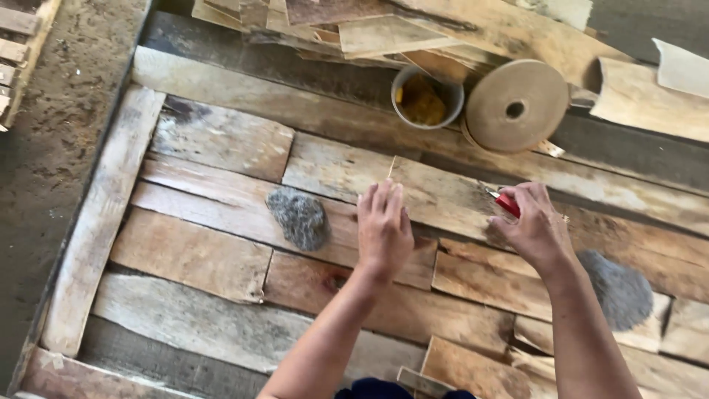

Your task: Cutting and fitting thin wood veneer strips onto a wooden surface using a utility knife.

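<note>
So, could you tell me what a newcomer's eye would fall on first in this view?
Probably the two hands at the centre: the left hand pressed flat on the patchwork of wood veneer sheets, the right hand gripping a small red tool. Next, the grey stone left of them, and the tape roll and small cup above.

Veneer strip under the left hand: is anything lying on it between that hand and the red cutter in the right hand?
Nothing visible does. The left hand lies flat on the veneer strip, and the right hand grips the red cutter farther along it. The grey stone sits on the left hand's outer side.
</note>
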